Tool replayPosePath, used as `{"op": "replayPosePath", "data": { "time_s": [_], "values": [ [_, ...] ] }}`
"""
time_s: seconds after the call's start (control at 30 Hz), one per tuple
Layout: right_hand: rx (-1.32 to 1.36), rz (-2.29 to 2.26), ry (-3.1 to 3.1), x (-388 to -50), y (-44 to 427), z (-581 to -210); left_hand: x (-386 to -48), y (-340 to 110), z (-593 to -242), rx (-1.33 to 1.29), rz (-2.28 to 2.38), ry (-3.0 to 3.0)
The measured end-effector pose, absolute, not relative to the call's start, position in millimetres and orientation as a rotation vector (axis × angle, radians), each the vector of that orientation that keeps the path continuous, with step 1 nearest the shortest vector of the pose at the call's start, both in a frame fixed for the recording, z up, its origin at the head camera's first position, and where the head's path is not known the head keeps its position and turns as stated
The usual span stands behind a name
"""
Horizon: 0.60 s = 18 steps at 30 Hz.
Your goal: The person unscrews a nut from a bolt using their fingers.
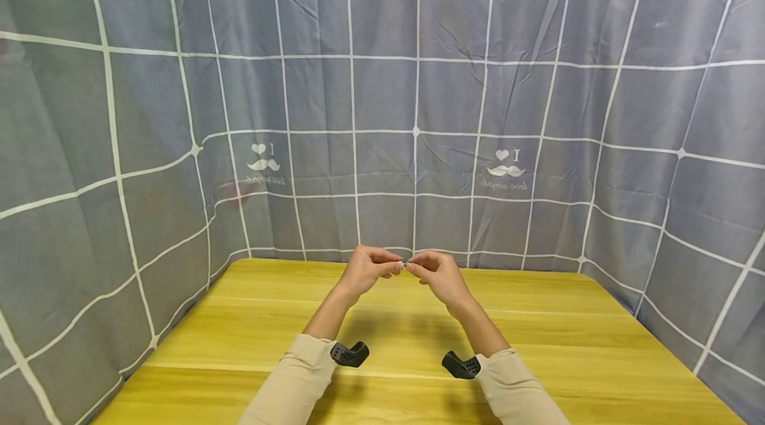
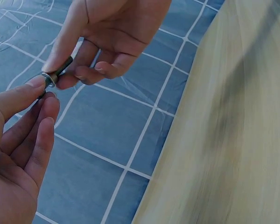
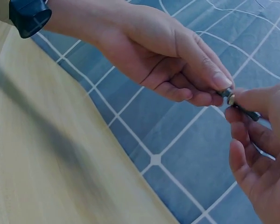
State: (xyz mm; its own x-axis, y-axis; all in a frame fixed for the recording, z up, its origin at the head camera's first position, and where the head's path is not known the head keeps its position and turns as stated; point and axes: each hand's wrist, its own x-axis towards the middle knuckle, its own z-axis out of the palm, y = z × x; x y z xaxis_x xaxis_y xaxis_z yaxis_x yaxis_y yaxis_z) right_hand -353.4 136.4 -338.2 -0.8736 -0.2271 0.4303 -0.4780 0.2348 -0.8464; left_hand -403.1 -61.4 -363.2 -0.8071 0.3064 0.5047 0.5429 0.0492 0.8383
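Observation:
A small dark bolt (image 2: 64,66) with a shiny metal ring (image 2: 50,80) round it, nut or washer I cannot tell, is held up between both hands. My left hand (image 1: 363,272) pinches it near the ring between thumb and fingertips. My right hand (image 1: 441,277) pinches the dark rod from the other side, thumb on top and index finger beneath. In the right wrist view one dark end of the bolt (image 3: 255,115) sticks out past the right fingertips. The fingertips of both hands nearly meet and hide much of the bolt.
The hands are above the far part of a yellow wooden table (image 1: 406,345). A grey curtain (image 1: 382,99) with white grid lines hangs behind the table and along both sides. Each wrist wears a black device (image 1: 350,354) at its light sleeve.

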Motion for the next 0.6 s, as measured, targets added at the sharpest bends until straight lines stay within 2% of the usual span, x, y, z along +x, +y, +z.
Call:
{"op": "replayPosePath", "data": {
  "time_s": [0.33, 0.6],
  "values": [
    [0.625, 1.721, -2.252, -386, 137, -365, -403, -62, -364, -0.884, -1.831, -2.089],
    [0.698, 1.737, -2.183, -387, 140, -368, -403, -61, -364, -0.874, -1.843, -2.095]
  ]
}}
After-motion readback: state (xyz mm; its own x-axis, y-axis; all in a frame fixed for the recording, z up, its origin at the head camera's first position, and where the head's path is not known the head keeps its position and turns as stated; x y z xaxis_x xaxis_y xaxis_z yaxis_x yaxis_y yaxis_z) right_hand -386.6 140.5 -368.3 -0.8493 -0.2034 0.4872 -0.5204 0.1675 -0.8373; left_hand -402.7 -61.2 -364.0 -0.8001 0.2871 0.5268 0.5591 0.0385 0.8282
